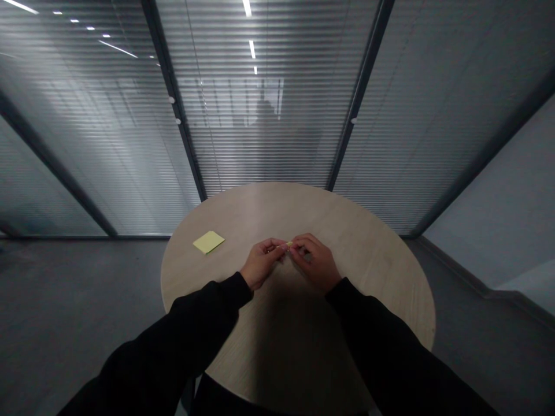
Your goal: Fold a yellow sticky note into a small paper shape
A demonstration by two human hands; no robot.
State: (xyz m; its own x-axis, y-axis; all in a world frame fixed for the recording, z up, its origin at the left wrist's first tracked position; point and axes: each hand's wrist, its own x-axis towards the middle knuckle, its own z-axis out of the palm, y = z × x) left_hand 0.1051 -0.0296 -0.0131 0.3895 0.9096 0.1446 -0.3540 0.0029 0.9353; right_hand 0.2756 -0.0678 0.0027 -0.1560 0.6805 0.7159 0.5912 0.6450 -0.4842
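Observation:
Over the middle of the table, my left hand (262, 261) and my right hand (317, 263) meet at the fingertips. Pinched between them is a small strip of yellow paper (289, 244), which looks like a folded sticky note; the fingers cover most of it. Both hands are closed on this piece, thumbs toward me. To the left of my left hand, apart from it, a pad of yellow sticky notes (208, 242) lies flat on the table.
The round, light wood table (381, 260) reaches close to a glass wall with blinds (269, 150). Dark frame posts (361, 86) divide the glass. Grey floor (82, 312) shows on the left, and a pale wall (503, 214) stands at the right.

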